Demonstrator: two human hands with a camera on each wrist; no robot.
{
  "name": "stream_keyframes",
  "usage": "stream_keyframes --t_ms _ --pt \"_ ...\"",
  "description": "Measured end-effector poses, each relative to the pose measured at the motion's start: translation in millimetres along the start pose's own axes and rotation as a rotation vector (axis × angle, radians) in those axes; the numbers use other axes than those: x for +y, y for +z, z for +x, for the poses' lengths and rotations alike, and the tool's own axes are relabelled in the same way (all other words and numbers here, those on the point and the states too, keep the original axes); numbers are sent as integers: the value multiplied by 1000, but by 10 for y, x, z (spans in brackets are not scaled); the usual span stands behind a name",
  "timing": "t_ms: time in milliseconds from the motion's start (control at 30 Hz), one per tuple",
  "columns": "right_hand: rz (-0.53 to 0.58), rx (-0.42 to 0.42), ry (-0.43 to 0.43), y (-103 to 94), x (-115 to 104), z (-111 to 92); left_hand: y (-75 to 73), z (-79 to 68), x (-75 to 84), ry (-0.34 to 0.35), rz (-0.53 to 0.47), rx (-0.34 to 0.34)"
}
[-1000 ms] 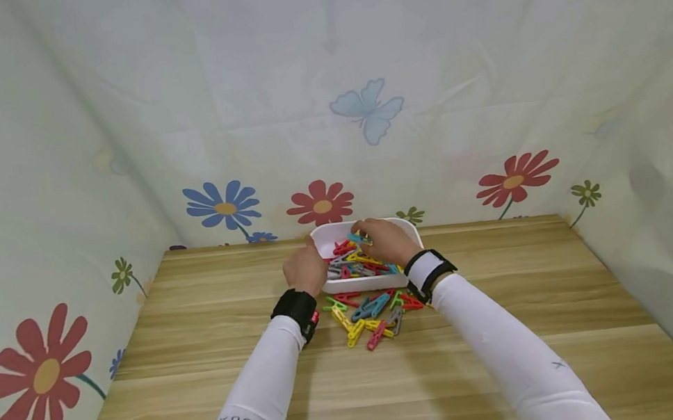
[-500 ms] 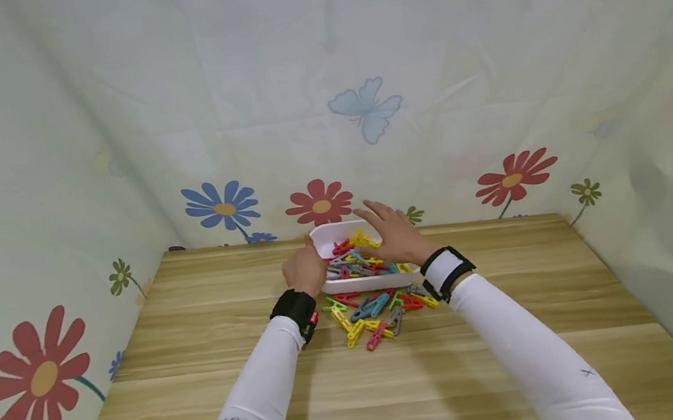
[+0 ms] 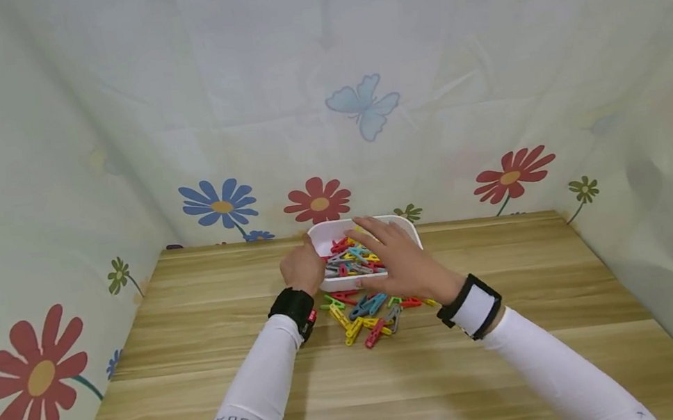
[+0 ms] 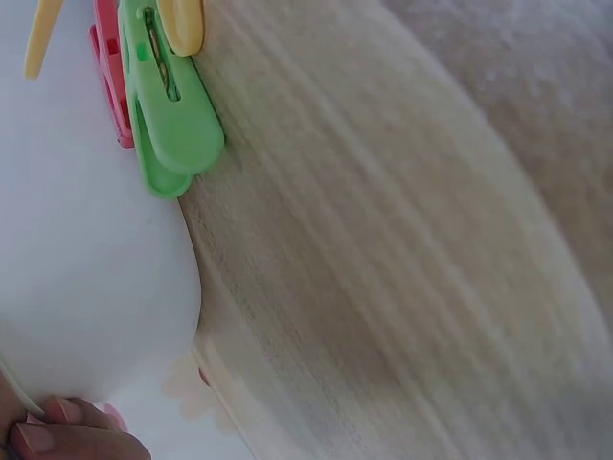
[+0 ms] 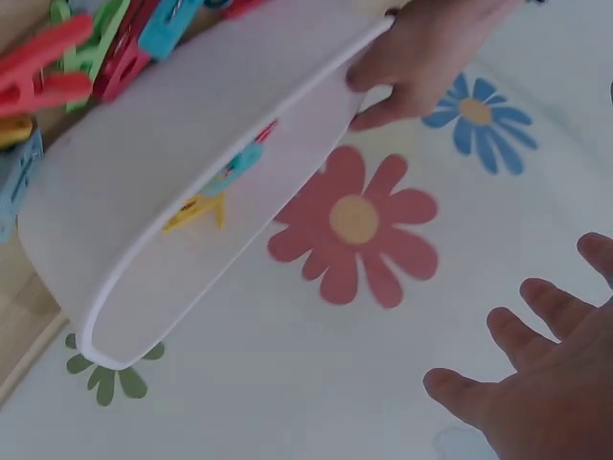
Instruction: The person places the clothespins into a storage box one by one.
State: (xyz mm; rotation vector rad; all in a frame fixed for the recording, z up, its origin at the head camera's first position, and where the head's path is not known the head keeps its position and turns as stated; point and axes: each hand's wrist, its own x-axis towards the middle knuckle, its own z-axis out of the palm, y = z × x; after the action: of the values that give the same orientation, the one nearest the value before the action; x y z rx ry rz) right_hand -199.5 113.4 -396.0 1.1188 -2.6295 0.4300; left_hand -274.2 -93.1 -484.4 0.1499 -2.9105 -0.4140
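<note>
A white plastic bin point(image 3: 339, 284) holds several coloured clothespins point(image 3: 349, 262). My left hand point(image 3: 302, 268) grips its left end, thumb over the rim; in the left wrist view the fingers point(image 4: 81, 441) lie against the white wall. Over the bin's right half is my right hand point(image 3: 405, 264), fingers spread and nothing in them, covering part of the bin. The right wrist view has this hand point(image 5: 546, 383) apart from the bin's rim point(image 5: 220, 182). More clothespins point(image 3: 369, 306) lie in a loose heap before the bin, among them a green clothespin point(image 4: 172, 115) close to its wall.
The wooden table point(image 3: 220, 392) carries the bin near its back edge. Behind and at both sides hangs a cloth backdrop point(image 3: 248, 109) printed with flowers and a butterfly.
The right hand let go of a blue clothespin into the bin, spread its fingers, lifted, then came back toward the near right side. The left hand stays on the bin's end.
</note>
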Motion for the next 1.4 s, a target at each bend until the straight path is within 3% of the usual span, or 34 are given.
stream_keyframes --t_ms 400,533,833,1033,1400 --pt "-26 -148 -28 171 -303 -395 1 -4 -6 14 -9 18" --pt "-30 -187 -47 327 -346 -528 11 3 -9 11 -5 15" --pt "-26 -358 -22 687 -369 -764 22 -2 -21 10 -2 4" --pt "-98 -348 -78 816 -343 -840 6 5 -14 -6 -17 -7" --pt "-86 -284 -101 902 -351 -844 -6 -5 -10 -4 -1 -6"
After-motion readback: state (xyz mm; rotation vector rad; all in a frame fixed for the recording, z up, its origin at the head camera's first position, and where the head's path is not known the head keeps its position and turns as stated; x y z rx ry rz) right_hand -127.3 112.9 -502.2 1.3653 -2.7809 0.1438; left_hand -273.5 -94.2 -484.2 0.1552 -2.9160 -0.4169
